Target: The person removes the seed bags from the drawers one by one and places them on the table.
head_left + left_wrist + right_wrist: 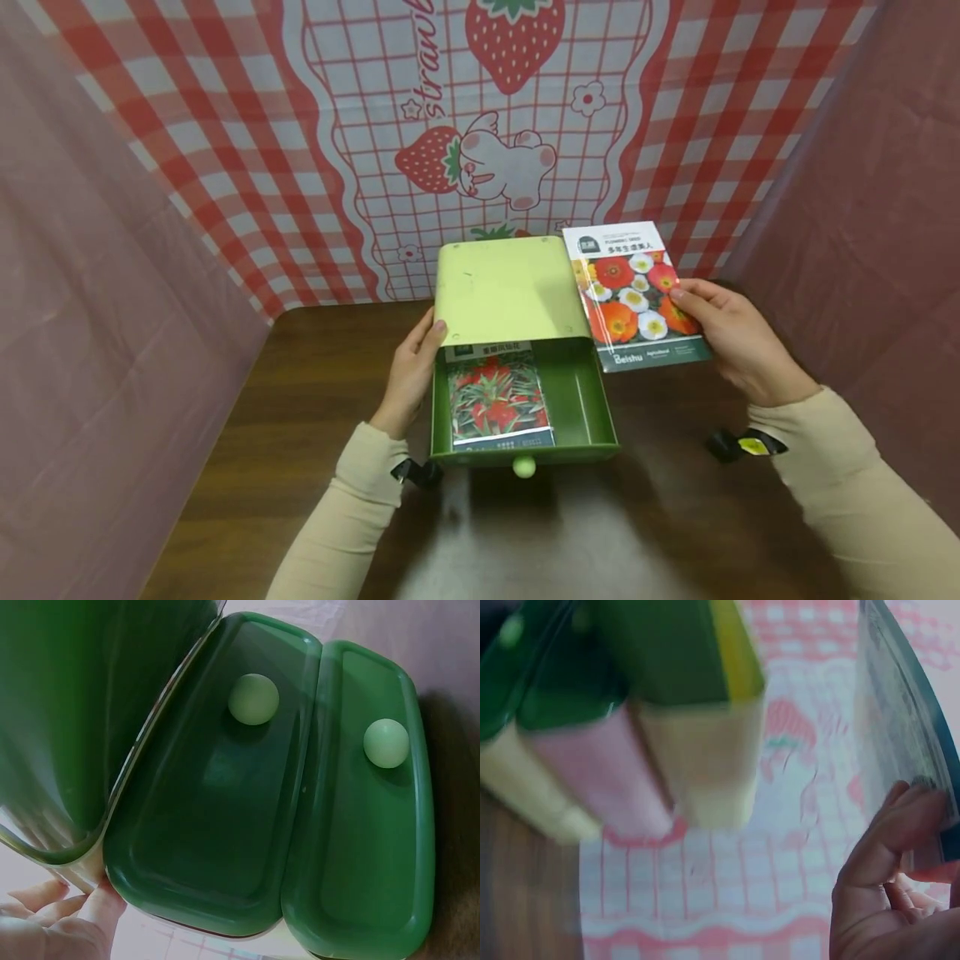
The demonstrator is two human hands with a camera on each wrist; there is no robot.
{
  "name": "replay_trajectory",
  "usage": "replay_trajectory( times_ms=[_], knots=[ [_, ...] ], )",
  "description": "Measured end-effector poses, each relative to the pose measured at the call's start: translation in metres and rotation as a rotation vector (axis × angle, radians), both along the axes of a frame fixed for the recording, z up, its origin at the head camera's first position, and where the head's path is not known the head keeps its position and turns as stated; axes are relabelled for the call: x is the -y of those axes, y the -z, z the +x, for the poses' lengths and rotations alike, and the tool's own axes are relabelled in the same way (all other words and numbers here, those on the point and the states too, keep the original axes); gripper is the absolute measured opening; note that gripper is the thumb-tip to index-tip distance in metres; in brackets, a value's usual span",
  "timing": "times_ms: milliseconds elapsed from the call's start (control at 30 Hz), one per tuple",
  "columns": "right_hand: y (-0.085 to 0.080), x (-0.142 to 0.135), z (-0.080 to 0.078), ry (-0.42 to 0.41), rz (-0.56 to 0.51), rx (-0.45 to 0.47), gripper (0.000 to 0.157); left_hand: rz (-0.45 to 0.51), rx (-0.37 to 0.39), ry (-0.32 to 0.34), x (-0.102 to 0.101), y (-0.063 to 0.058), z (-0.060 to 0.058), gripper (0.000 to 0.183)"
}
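A pale yellow-green drawer cabinet (pixel 510 287) stands on the table with its green top drawer (pixel 577 400) pulled out. Inside that drawer, on its left, lies a seed packet with red flowers (pixel 497 396); its far end is under the cabinet top. My left hand (pixel 408 367) rests against the cabinet's left side, thumb at the front corner. To the cabinet's right, my right hand (pixel 742 337) pinches a poppy seed packet (pixel 633 292) by its right edge, thumb on the printed face. The packet is held up beside the cabinet top.
Two lower drawers, a middle drawer (pixel 202 817) and a bottom drawer (pixel 360 847), are closed, each with a round pale knob. Behind the cabinet hangs a red-and-white strawberry cloth (pixel 375 208). Pinkish curtains (pixel 82 275) flank the brown wooden table (pixel 300 400).
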State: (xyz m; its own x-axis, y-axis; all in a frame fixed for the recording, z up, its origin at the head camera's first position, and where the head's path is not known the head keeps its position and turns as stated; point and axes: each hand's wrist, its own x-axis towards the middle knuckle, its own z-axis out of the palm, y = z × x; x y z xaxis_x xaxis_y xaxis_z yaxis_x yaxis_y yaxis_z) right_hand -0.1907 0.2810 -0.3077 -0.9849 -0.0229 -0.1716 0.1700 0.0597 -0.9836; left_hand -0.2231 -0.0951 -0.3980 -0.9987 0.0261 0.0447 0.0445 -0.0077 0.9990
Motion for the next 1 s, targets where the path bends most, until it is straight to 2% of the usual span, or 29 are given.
replay_trajectory(
  times_ms=[267, 500, 600, 800, 1000],
  knots=[
    [0.030, -0.025, -0.030, 0.184, 0.068, 0.004, 0.042, 0.007, 0.008, 0.001, 0.000, 0.002, 0.000, 0.058],
    [0.072, -0.041, -0.054, 0.318, 0.093, -0.017, 0.019, -0.033, 0.005, -0.011, 0.001, 0.001, 0.000, 0.059],
    [0.092, -0.046, -0.061, 0.354, 0.164, 0.000, 0.026, -0.036, 0.001, -0.015, 0.000, 0.001, -0.001, 0.059],
    [0.128, -0.057, -0.074, 0.347, 0.280, 0.095, 0.057, -0.022, -0.015, -0.009, 0.000, 0.002, -0.002, 0.059],
    [0.150, -0.062, -0.082, 0.294, 0.394, 0.118, 0.057, -0.013, -0.021, 0.000, 0.000, 0.002, -0.002, 0.060]
  ],
)
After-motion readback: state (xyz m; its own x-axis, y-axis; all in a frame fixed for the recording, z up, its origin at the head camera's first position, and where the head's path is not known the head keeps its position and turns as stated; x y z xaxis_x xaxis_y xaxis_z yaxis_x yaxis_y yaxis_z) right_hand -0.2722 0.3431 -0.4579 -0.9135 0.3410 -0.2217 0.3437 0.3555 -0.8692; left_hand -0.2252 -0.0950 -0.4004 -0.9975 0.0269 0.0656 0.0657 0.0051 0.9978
